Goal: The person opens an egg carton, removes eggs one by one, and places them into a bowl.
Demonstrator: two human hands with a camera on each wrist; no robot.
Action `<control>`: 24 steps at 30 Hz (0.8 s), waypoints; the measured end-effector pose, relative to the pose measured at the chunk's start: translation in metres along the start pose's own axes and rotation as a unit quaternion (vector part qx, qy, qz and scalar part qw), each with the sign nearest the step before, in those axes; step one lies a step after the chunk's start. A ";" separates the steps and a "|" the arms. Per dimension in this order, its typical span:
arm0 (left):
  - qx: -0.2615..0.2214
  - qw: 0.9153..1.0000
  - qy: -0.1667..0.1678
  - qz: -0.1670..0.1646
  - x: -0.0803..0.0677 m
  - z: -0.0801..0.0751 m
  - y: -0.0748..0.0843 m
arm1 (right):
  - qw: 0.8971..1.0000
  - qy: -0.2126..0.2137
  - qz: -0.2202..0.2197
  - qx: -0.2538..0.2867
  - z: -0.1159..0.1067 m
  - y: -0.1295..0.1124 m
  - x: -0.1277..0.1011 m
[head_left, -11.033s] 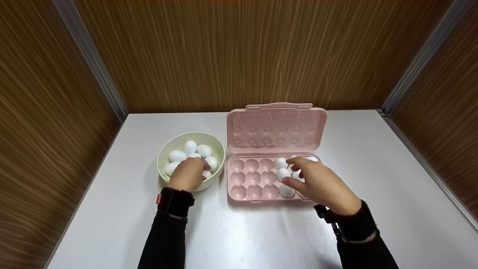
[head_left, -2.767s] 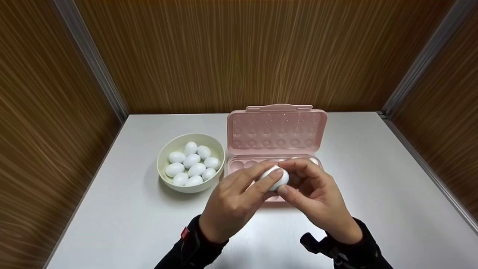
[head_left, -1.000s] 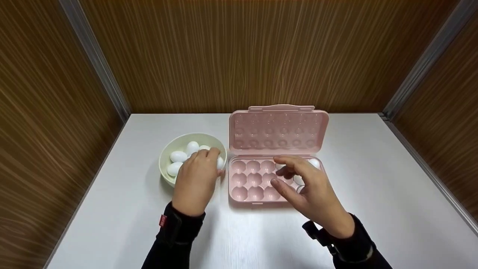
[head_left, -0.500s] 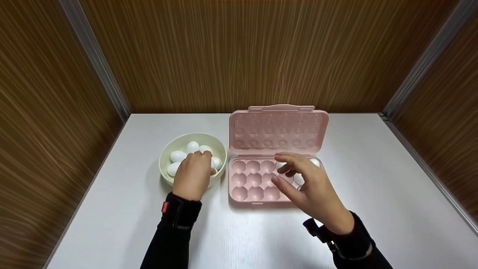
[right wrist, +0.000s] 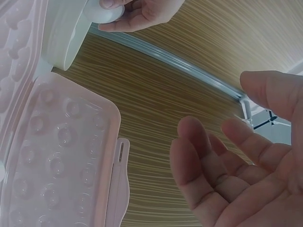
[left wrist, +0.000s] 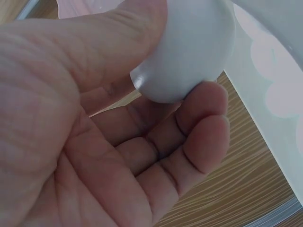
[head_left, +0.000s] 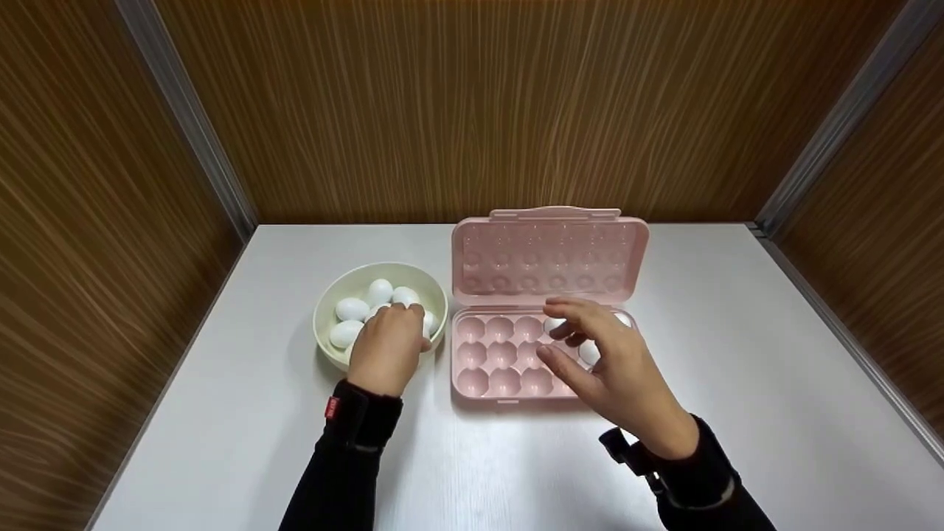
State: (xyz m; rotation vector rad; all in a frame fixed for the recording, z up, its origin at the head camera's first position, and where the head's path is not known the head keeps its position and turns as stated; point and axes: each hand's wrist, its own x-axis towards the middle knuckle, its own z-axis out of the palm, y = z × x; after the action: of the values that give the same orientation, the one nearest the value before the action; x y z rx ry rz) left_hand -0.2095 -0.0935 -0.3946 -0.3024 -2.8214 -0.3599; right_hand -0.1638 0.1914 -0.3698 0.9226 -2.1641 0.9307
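My left hand (head_left: 389, 341) is over the near right part of a cream bowl (head_left: 325, 304) of white eggs (head_left: 352, 308). It pinches one white egg (left wrist: 189, 52) between the thumb and fingers (left wrist: 203, 127); the right wrist view also shows this egg (right wrist: 106, 14) just above the bowl's rim. My right hand (head_left: 601, 354) hovers open, fingers spread, over the right half of a pink egg carton's tray (head_left: 501, 355). Its lid (head_left: 549, 254) stands open at the back. White eggs (head_left: 590, 352) sit in the tray's right cups, partly hidden by my hand.
Bowl and carton stand side by side on a white table (head_left: 243, 413). Brown wood-grain walls (head_left: 472, 103) close it in at the back and on both sides. The carton's left cups hold nothing.
My left hand went into the bowl, closed on an egg and has drawn slightly back toward me. My right hand stayed open over the carton, barely moving.
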 end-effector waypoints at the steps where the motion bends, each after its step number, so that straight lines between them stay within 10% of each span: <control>1: -0.001 1.000 -0.002 -0.001 0.001 0.000 0.000 | 1.000 0.002 -0.005 -0.002 0.000 0.001 0.000; 8: -0.005 0.999 -0.032 -0.020 0.004 0.004 -0.003 | 1.000 -0.001 -0.004 -0.011 0.002 0.008 -0.001; 24: -0.032 0.995 -0.088 -0.044 0.012 0.013 -0.006 | 0.982 -0.073 0.170 -0.040 0.011 0.063 -0.007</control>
State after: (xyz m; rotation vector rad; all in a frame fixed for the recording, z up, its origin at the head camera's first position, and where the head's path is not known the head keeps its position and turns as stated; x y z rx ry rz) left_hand -0.2256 -0.0938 -0.4048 -0.2347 -3.0081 -0.4642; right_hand -0.2119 0.2174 -0.4044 0.6091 -2.5184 0.9493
